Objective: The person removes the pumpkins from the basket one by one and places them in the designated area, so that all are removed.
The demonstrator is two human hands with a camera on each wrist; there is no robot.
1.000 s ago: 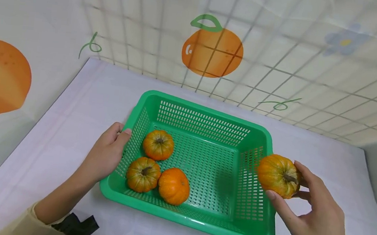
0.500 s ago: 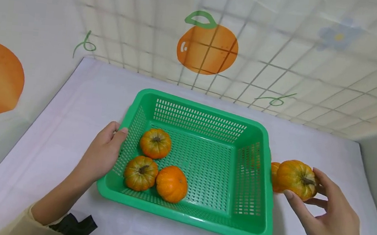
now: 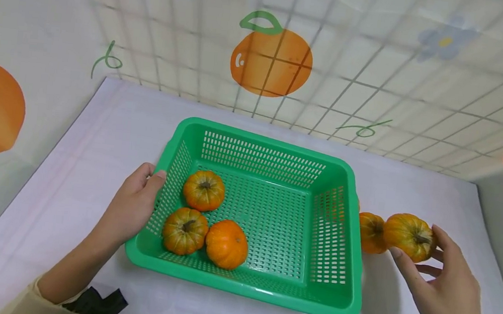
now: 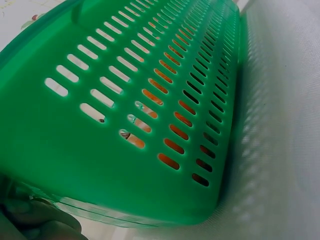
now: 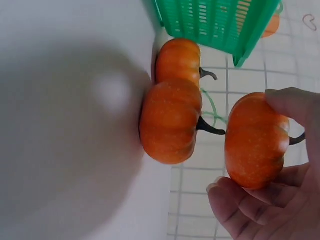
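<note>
Off to the right goes the pumpkin (image 3: 409,238): a second ago it overlapped the right rim of the green basket (image 3: 273,214), and now it sits beyond that rim, beside two standing pumpkins (image 5: 170,122). The right hand (image 3: 454,293) has it pinched, thumb on one flank and fingers on the other, stem free, and the right wrist view shows it raised off the white tabletop (image 3: 72,175). Over on the other side, the left hand (image 3: 133,204) grips the basket's left rim, thumb over the top.

How will it handle? It looks light and firm, the sort that won't squash under a gentle pinch, though whether it is real or imitation can't be told. The skin has a soft sheen, so it may slide a little; the ribs should give the fingertips something to catch. Best hold: across the widest part, as here — that thin, dark stem looks the likeliest bit to snap.

And the shapes: squat, lobed, orange, streaked yellow-green around the stem. Three more pumpkins (image 3: 204,191) lie at the basket's left end, the rightmost plainer orange with no tall stem showing. The basket looks like stiff, thin plastic — slotted walls, perforated floor, rounded corners, and a broad smooth rim that seems its natural handhold.
</note>
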